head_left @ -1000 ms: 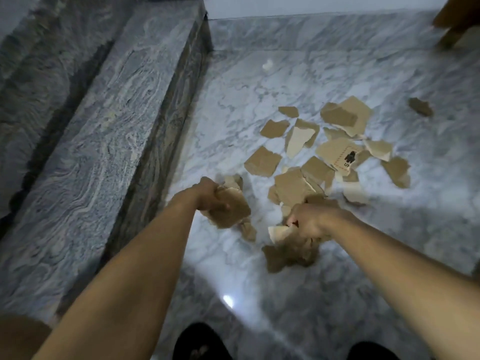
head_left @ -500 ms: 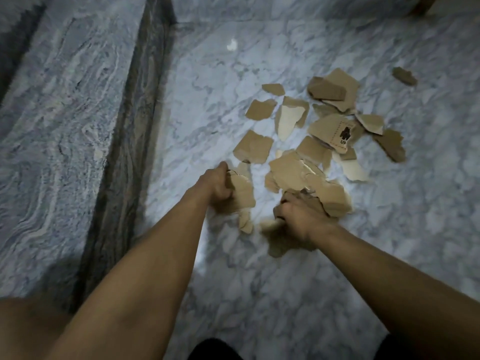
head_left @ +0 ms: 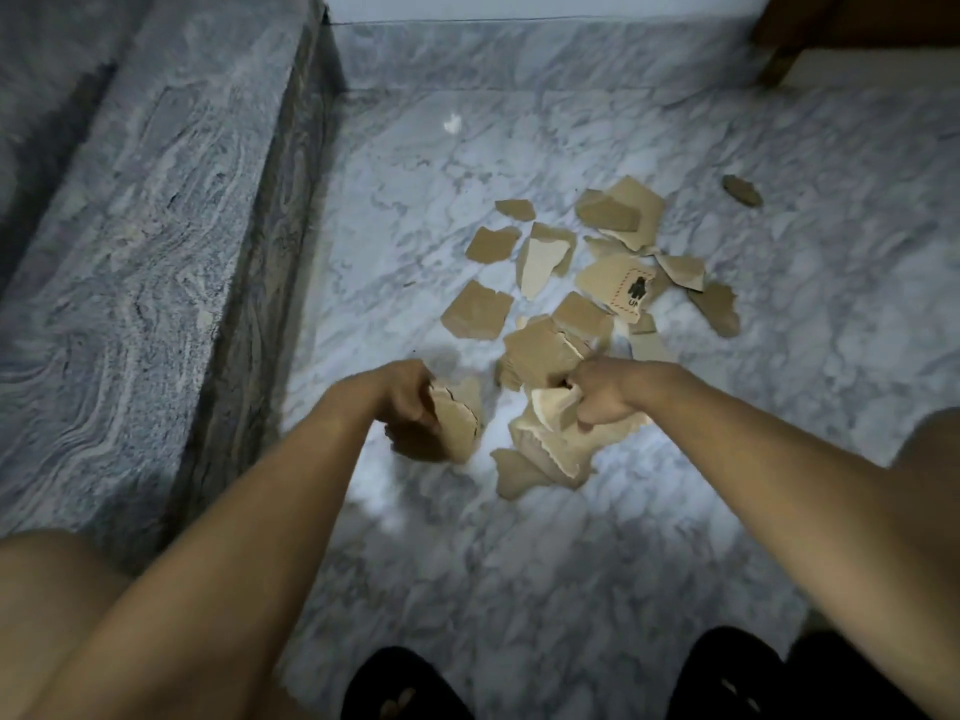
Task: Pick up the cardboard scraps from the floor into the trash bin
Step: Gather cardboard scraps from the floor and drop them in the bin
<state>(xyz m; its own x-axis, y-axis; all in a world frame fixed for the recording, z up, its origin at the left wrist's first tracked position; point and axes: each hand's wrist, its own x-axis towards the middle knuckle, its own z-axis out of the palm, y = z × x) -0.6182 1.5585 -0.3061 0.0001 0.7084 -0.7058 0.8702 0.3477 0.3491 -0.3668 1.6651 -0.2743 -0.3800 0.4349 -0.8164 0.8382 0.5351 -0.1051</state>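
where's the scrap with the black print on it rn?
In the head view, the printed scrap lies on the marble floor right of centre, in the middle of the loose pile, just beyond the right hand and untouched by either hand.

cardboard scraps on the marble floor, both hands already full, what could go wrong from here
The right hand clutches a loose bunch of torn brown cardboard scraps, some hanging below the fist, so pieces may drop. The left hand grips a smaller brown cardboard wad, so neither hand is free for more. One small dark brown scrap lies apart from the main pile and could be missed. No trash bin is in view.
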